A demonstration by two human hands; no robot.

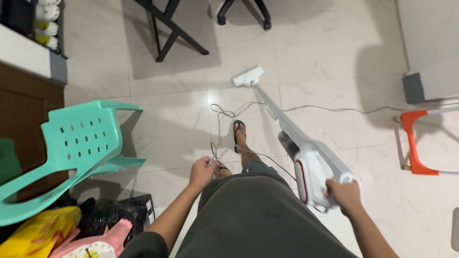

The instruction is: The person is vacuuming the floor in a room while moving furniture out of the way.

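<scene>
The right hand [345,193] is wrapped tight around the handle of a white stick vacuum [306,157], a smooth plastic body with a red trim line and a dark dust cup, tapering into a slim wand that slants up and left to a flat, wedge-shaped floor head [248,76] resting on the floor [334,57], near the middle of the tiled area. The left hand [202,171] is curled closed, pinching a thin grey power cord [224,114] that loops loosely over the glossy, pale marble-patterned tiles and trails off toward the right edge of the floor. A foot in a dark flip-flop [238,136] stands between the cord's loops, just left of the wand; dark grey shorts [258,215] fill the lower middle. At the left edge of the floor a mint-green moulded plastic chair [76,143] with slotted holes lies tipped on its side, beside a dark wooden cabinet [24,119]. Below it sit a crinkled black bag [114,212], a yellow packet [38,231] and a pink item [103,241]. Black metal legs [167,28] stand at the far edge, and an orange frame [413,143] sits at the right edge.
</scene>
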